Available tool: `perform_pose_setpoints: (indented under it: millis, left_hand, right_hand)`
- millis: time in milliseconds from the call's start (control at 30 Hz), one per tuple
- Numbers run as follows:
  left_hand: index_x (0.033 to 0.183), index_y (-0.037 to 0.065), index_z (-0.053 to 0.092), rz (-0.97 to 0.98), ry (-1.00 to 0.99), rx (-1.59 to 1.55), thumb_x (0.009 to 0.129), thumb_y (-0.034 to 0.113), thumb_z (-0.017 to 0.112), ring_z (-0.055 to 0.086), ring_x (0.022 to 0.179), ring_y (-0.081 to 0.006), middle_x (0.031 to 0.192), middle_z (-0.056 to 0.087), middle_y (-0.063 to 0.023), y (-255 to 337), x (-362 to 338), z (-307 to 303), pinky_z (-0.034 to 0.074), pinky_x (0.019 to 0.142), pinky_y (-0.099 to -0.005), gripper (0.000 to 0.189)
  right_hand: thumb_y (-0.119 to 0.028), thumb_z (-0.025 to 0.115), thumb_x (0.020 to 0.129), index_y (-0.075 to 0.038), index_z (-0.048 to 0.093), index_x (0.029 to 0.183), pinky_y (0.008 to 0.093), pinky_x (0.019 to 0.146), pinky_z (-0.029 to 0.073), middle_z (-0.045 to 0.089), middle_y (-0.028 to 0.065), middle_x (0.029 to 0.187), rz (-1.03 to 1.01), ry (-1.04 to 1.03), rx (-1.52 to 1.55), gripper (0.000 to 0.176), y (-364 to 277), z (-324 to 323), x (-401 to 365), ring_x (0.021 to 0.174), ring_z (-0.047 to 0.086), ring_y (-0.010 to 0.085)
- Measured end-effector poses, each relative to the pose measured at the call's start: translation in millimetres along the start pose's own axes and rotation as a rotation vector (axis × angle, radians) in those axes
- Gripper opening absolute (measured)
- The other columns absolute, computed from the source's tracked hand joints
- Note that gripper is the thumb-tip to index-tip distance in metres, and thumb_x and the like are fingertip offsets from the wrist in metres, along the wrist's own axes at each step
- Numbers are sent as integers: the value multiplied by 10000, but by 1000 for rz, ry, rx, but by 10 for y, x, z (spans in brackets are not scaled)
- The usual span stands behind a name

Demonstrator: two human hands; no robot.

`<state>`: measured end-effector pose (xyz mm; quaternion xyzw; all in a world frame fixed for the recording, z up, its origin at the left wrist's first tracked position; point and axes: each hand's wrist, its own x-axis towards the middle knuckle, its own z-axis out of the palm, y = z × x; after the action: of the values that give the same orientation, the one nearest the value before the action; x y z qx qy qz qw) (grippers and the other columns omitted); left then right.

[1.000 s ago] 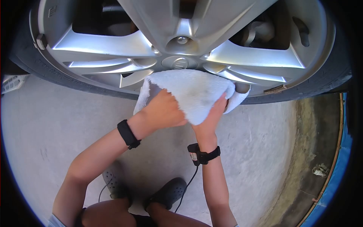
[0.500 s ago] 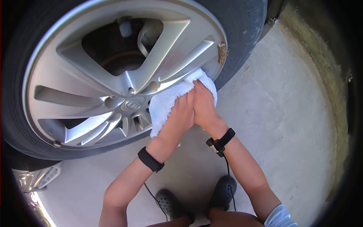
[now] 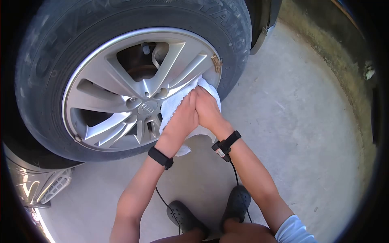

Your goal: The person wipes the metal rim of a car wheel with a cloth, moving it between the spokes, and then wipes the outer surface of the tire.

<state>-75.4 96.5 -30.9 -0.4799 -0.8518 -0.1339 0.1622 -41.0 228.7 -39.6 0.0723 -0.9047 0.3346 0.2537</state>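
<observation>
A car wheel with a silver alloy rim (image 3: 117,77) and a dark tyre (image 3: 44,77) fills the upper left. A white terry cloth (image 3: 172,106) lies against the lower right of the rim, its lower end hanging below my hands. My left hand (image 3: 184,117) presses on the cloth with its fingers gripping the fabric. Beside it, touching, my right hand (image 3: 208,109) holds the cloth too. The cloth covers part of the spokes there, and my fingertips are partly hidden in it.
Wheel weights (image 3: 216,64) sit on the rim's right edge. Concrete floor (image 3: 279,133) spreads to the right, up to a mossy wall base (image 3: 328,48). Dark clogs (image 3: 237,202) are on my feet. Thin cables (image 3: 235,174) run down from the wristbands.
The view has drawn back, showing more of the tyre. My hands stay on the cloth at the rim's lower right, bunched closer together, and more cloth hangs below them.
</observation>
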Motion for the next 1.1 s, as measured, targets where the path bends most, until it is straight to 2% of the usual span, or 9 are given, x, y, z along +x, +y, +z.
perform_pose_setpoints:
  millis: [33, 67, 133, 367, 500, 567, 733, 867, 1100]
  left_hand:
    - [1367, -122, 374, 83, 54, 84, 844, 57, 494, 556, 1170, -416, 1285, 508, -288, 9, 29, -57, 482, 1014, -417, 566]
    - [1372, -107, 370, -133, -32, -252, 875, 70, 478, 553, 1194, -430, 1314, 501, -316, 79, 4, -171, 481, 1023, -434, 539]
    - [1381, -101, 364, 11, 71, -154, 889, 72, 465, 557, 1199, -429, 1318, 504, -321, 32, -9, -150, 488, 1013, -437, 531]
    - [1391, -90, 360, -76, 31, -248, 903, 79, 453, 578, 1189, -422, 1331, 514, -324, 0, -45, -116, 508, 998, -428, 524]
    - [1401, -93, 363, 202, 124, 208, 893, 74, 460, 543, 1226, -411, 1357, 491, -314, -70, -99, -42, 479, 1042, -412, 544]
    - [1407, -96, 365, 252, -180, 597, 883, 66, 467, 517, 1249, -408, 1370, 476, -309, 36, -53, -261, 456, 1073, -411, 558]
    - [1435, -87, 353, 99, 148, -185, 869, 34, 481, 498, 1265, -405, 1361, 466, -296, -80, -124, 28, 431, 1094, -426, 592]
    - [1455, -70, 336, -37, 154, -217, 876, 30, 500, 503, 1265, -409, 1349, 466, -288, 24, -95, -54, 439, 1080, -425, 610]
    - [1409, -63, 417, 133, 196, 91, 884, 80, 560, 533, 1238, -365, 1336, 494, -237, -114, -147, 189, 445, 1079, -418, 563]
  right_hand:
    - [-70, 598, 848, 15, 565, 1211, 459, 928, 494, 609, 224, 1223, -8, -5, -6, 375, 26, 17, 19, 1141, 565, 419]
    - [-62, 599, 842, 20, 571, 1195, 461, 936, 489, 608, 226, 1217, -21, -7, -21, 365, 13, -2, 12, 1139, 562, 425]
    - [-50, 601, 834, 27, 580, 1171, 465, 951, 479, 606, 228, 1209, -22, 0, -20, 346, -24, -22, 25, 1141, 555, 432]
    - [-35, 595, 837, 30, 588, 1147, 477, 978, 462, 607, 227, 1193, 48, 23, -6, 317, -118, 1, 48, 1166, 540, 429]
    - [-38, 596, 838, 33, 579, 1152, 478, 952, 472, 605, 229, 1176, 69, -13, -33, 323, -114, 12, 28, 1143, 545, 435]
    - [-43, 593, 838, 36, 570, 1159, 480, 929, 479, 601, 229, 1162, 24, -4, -16, 332, -54, 44, 2, 1122, 551, 439]
    - [-65, 581, 839, 45, 547, 1205, 472, 883, 499, 594, 223, 1156, 10, 57, -11, 384, -81, 78, -44, 1094, 565, 430]
    - [-81, 601, 827, 52, 533, 1271, 455, 842, 529, 596, 214, 1192, -35, 41, -90, 469, -21, 88, -111, 1085, 587, 407]
    - [-117, 639, 807, 75, 514, 1309, 439, 814, 547, 581, 224, 1280, -72, 28, -98, 551, 153, 135, -146, 1071, 616, 399]
